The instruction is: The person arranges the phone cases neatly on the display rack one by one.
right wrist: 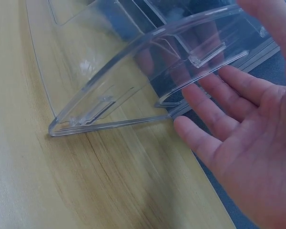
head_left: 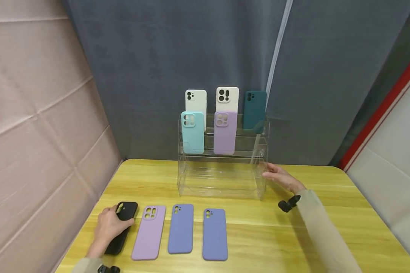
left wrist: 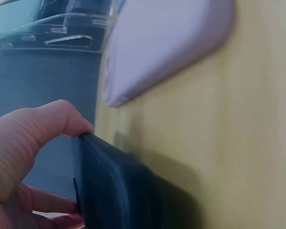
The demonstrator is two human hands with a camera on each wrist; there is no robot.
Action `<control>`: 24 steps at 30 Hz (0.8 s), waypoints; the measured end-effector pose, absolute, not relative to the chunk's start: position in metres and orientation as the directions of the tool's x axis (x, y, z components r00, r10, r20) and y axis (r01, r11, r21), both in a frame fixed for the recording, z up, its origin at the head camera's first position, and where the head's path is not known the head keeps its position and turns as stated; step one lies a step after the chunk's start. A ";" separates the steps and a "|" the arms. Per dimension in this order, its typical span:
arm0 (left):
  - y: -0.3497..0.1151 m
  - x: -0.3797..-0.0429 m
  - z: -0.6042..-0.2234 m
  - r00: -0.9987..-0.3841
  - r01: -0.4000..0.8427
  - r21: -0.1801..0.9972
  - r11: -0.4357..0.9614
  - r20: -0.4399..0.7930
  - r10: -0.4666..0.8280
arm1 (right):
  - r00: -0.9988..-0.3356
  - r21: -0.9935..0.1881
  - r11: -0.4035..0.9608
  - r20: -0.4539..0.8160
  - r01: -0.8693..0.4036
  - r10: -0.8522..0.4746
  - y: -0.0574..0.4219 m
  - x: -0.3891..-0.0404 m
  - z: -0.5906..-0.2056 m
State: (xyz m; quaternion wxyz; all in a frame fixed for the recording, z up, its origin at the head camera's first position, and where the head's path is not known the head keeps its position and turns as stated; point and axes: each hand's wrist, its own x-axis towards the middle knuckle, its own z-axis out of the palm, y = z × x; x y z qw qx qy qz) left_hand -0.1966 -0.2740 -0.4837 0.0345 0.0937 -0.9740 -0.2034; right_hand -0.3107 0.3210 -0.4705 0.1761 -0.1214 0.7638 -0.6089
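Note:
My left hand [head_left: 108,226] grips a black phone case [head_left: 125,212] by its edges at the table's left; in the left wrist view the thumb presses one side and the fingers the other, with the case tilted up from the wood. Over on the right, my right hand [head_left: 284,178] is at the side of a clear tiered display stand [head_left: 222,192]. In the right wrist view its fingers are spread along the transparent side panel [right wrist: 133,52]. Beside the black case lie a lilac phone case [head_left: 149,235] and two periwinkle phone cases [head_left: 180,231].
The stand's back tier holds two white cases [head_left: 201,99] and a dark teal case [head_left: 254,108]. On its middle tier are an aqua case [head_left: 193,136] and a purple case [head_left: 225,136]. A grey curtain [head_left: 150,76] hangs behind the wooden table [head_left: 259,235].

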 end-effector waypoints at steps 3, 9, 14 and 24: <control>-0.268 -0.200 -0.478 -0.981 -0.148 0.413 0.899 0.054 -0.187 | -0.911 -0.971 0.234 -0.132 0.040 -0.390 0.320 -0.311 -0.470; -0.248 -0.207 -0.466 -0.983 -0.084 0.453 0.888 0.108 -0.147 | -0.910 -0.974 0.223 -0.132 0.044 -0.394 0.319 -0.310 -0.469; -0.226 -0.214 -0.457 -0.981 -0.017 0.496 0.868 0.158 -0.109 | -0.911 -0.978 0.206 -0.116 0.035 -0.395 0.319 -0.310 -0.470; -0.178 -0.232 -0.438 -0.973 0.086 0.567 0.819 0.223 -0.052 | -0.919 -0.976 0.216 -0.123 0.043 -0.375 0.318 -0.311 -0.471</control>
